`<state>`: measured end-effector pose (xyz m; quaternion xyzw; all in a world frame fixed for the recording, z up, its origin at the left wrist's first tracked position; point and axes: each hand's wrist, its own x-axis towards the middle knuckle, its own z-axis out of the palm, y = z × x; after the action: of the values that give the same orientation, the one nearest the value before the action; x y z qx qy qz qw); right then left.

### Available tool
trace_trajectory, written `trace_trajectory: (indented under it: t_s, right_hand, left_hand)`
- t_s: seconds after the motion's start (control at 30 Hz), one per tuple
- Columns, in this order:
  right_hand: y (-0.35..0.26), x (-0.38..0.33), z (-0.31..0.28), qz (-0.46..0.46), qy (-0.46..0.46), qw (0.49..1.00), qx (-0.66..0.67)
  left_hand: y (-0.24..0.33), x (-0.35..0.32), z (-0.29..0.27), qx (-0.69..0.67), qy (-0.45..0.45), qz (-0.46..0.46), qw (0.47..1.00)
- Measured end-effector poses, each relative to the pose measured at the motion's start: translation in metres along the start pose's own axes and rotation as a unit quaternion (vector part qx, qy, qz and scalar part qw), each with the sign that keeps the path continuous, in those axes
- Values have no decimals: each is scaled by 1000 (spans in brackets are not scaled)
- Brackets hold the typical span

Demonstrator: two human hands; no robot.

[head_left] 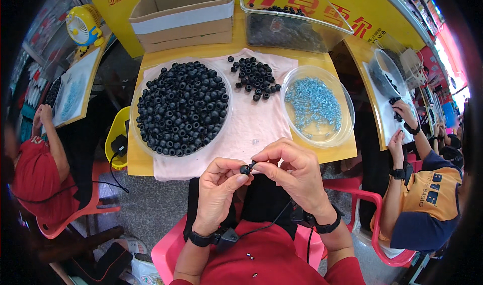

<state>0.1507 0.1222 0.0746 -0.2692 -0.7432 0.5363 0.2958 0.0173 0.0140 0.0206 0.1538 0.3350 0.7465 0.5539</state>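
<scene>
Over the near edge of the table, my two hands meet at the fingertips. The thumb and fingers of my left hand (220, 190) pinch a round black bead (244, 169) with a hole. My right hand (294, 170) is closed at the fingertips on a small dark piece touching that bead; what it is I cannot make out. Ahead on the left lies a heap of black beads (182, 109) in a round clear tray (231, 103). A smaller pile of black beads (255, 76) lies loose on a pale pink cloth (251, 121). Small light-blue pieces (313, 101) fill part of another round tray (338, 135).
Behind stand an open cardboard box (186, 25) and a clear bin (287, 30) with black beads. A yellow bucket (116, 136) is left of the table. People work at tables on both sides; a yellow fan (83, 25) stands far left.
</scene>
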Motion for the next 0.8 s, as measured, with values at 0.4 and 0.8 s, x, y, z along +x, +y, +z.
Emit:
trace_trajectory:
  t_s: [0.4,0.8]
  right_hand:
    - [-7,-5,7,-104,13,983,-154]
    - [-4,0,0,-16,-16,999,-46]
  left_hand:
    - [-3,-3,0,7,10,9,1000]
    - [-6,-1,-4,-20,-9,-11,1000]
